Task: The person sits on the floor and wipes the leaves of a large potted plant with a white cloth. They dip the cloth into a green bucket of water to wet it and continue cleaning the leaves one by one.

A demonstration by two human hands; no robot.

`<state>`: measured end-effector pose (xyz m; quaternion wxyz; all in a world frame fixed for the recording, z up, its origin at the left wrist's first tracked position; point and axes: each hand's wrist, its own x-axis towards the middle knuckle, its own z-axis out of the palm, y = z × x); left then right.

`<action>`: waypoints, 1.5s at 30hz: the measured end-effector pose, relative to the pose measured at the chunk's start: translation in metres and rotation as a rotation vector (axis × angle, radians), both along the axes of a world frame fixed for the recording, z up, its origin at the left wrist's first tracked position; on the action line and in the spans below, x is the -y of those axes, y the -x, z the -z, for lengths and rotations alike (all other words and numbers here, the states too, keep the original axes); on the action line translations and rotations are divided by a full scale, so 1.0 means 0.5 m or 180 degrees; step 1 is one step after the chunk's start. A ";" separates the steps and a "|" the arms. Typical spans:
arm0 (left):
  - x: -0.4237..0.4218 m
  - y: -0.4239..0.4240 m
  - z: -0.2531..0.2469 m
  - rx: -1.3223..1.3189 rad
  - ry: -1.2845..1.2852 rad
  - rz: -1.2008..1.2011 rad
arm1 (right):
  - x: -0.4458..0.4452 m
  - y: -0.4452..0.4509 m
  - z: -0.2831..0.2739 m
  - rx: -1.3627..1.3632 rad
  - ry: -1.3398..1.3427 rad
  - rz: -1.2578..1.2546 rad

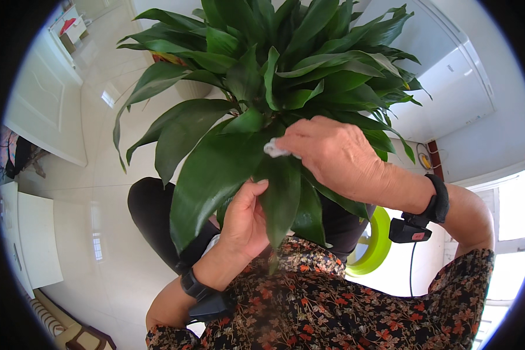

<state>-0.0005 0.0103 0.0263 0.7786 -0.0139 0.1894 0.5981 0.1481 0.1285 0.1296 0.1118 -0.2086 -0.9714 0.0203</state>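
A large leafy green houseplant (245,83) fills the upper middle of the view. My left hand (245,218) holds a broad drooping leaf (282,197) from its left edge, the thumb on top and the fingers partly hidden underneath. A crumpled white cloth or tissue (275,148) is pinched in my right hand (332,153), against the upper part of that leaf near its base. Another wide, glossy leaf (214,175) hangs just to the left. Both wrists wear black straps with small black devices.
A lime-green basin (378,245) stands on the floor at the right, partly behind my leg. A white refrigerator (446,78) is at the upper right. At the left are a white door (48,96) and a white cabinet (37,236). A ribbed pot (193,89) shows behind the leaves.
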 end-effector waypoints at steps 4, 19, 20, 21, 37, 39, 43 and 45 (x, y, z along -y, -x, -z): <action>0.003 -0.003 -0.013 0.0369 -0.0014 -0.0080 | 0.038 -0.002 0.022 0.0272 -0.0245 -0.0357; 0.007 0.011 0.001 0.0861 -0.0062 0.0428 | 0.155 -0.022 -0.035 -0.0625 0.1242 -0.0878; 0.016 0.023 0.034 0.1529 -0.0725 0.0892 | 0.129 -0.010 -0.053 -0.0680 0.0716 -0.0834; 0.035 0.005 0.050 0.0273 -0.0893 -0.0133 | 0.101 0.003 -0.062 -0.0730 0.0201 -0.0807; 0.024 -0.015 0.005 -0.0159 -0.0142 0.0055 | 0.002 0.016 0.007 0.0467 -0.0495 -0.0185; 0.023 -0.018 0.010 -0.0193 -0.0231 0.0021 | -0.009 0.030 0.025 0.0810 -0.0492 -0.0200; 0.021 -0.016 -0.005 -0.0369 -0.0385 0.0091 | -0.004 0.061 0.041 0.0756 -0.0204 -0.0435; 0.015 -0.011 -0.012 -0.0143 -0.0353 0.0131 | 0.006 0.067 0.040 0.0556 -0.0030 -0.0546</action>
